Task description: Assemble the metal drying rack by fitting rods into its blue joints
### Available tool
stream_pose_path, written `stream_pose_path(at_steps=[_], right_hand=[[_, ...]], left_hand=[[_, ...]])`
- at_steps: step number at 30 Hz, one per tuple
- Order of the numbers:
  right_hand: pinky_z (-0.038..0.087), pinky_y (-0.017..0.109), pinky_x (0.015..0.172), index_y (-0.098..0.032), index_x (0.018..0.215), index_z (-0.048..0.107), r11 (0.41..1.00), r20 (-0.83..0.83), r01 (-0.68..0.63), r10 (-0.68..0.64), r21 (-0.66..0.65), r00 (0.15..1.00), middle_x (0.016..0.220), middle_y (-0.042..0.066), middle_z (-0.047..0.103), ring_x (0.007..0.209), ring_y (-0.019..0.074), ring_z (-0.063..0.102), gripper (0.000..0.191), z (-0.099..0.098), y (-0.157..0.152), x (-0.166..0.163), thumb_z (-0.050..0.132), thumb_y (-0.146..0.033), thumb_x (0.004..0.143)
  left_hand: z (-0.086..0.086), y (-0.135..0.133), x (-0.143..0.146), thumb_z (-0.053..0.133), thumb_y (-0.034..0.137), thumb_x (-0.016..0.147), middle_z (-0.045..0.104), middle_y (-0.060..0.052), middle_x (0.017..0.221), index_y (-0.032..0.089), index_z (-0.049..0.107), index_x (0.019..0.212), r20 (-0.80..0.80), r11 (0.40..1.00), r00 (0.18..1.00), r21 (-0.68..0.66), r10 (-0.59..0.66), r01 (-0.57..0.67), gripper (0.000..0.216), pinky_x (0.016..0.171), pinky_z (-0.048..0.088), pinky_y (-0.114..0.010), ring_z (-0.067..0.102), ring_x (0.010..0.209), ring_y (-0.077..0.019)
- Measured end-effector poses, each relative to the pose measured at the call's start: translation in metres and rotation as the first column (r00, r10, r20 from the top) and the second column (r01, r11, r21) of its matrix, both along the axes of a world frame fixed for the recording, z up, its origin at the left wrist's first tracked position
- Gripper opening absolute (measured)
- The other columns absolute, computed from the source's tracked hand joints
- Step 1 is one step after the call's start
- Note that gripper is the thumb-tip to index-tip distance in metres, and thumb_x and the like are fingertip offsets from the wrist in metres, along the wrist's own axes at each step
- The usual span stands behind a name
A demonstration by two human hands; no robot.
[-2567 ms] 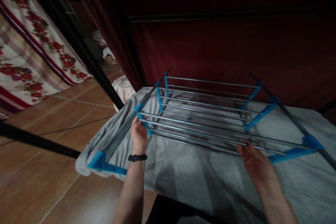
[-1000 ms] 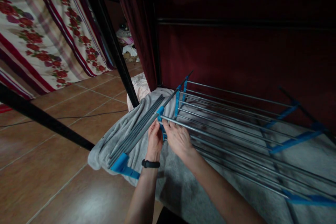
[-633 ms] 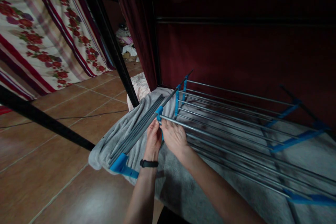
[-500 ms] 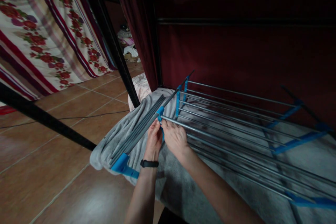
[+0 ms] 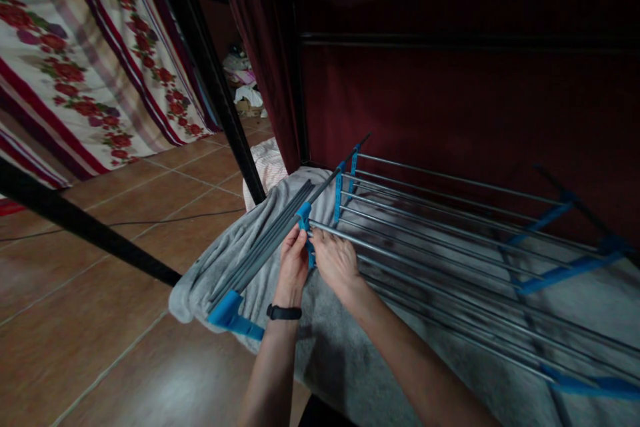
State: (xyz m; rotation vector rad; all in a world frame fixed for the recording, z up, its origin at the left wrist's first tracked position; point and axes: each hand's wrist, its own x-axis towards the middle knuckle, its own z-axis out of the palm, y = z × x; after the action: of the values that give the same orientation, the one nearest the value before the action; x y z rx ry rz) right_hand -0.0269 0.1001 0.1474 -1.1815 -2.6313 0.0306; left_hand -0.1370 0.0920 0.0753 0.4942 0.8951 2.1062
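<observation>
A folding drying rack (image 5: pixel 450 227) with grey metal rods and blue plastic joints lies flat on a grey blanket (image 5: pixel 350 347). My left hand (image 5: pixel 293 265), a black band on its wrist, is closed on the blue joint (image 5: pixel 304 217) at the rack's near left corner. My right hand (image 5: pixel 335 259) sits right beside it, fingers curled on the same joint and the end of a rod. A bundle of grey tubes (image 5: pixel 265 247) runs from that joint down to a blue foot piece (image 5: pixel 227 310).
Black metal bed frame posts (image 5: pixel 210 73) stand left of the rack, one slanting across the brown tiled floor (image 5: pixel 100 320). A floral cloth (image 5: pixel 75 60) hangs at the left. Dark red fabric (image 5: pixel 450 100) closes off the back. Clutter lies on the floor far behind.
My right hand came from the rack's near right side over to the left corner joint beside my left hand. Over the last second both hands stay there with only slight finger shifts.
</observation>
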Motion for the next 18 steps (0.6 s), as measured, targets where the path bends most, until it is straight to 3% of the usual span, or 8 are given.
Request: stream_pose_path(at_steps=[8, 18], right_hand=[[0.053, 0.030, 0.080, -0.015, 0.122, 0.060, 1.000, 0.026, -0.005, 0.005, 0.013, 1.000, 0.114, 0.014, 0.074, 0.096, 0.0188, 0.071, 0.038, -0.011, 0.004, 0.000, 0.026, -0.019, 0.105], [0.054, 0.030, 0.082, -0.016, 0.125, 0.060, 1.000, 0.042, -0.012, 0.012, -0.001, 0.999, 0.115, 0.015, 0.073, 0.099, 0.0190, 0.071, 0.040, -0.016, 0.005, 0.000, 0.025, -0.018, 0.104]], left_hand=[[-0.003, 0.001, -0.001, 0.090, 0.034, 0.069, 0.080, 0.000, 0.101, 0.027, 0.079, 0.096, -0.028, 1.000, 1.000, 0.018, 0.006, -0.006, 0.030, 0.100, 0.048, -0.031, 0.071, 0.093, -0.0145], [0.000, 0.002, 0.000, 0.090, 0.035, 0.069, 0.079, 0.000, 0.092, 0.025, 0.078, 0.093, -0.031, 1.000, 1.000, 0.024, 0.004, -0.004, 0.028, 0.094, 0.051, -0.029, 0.070, 0.084, -0.0136]])
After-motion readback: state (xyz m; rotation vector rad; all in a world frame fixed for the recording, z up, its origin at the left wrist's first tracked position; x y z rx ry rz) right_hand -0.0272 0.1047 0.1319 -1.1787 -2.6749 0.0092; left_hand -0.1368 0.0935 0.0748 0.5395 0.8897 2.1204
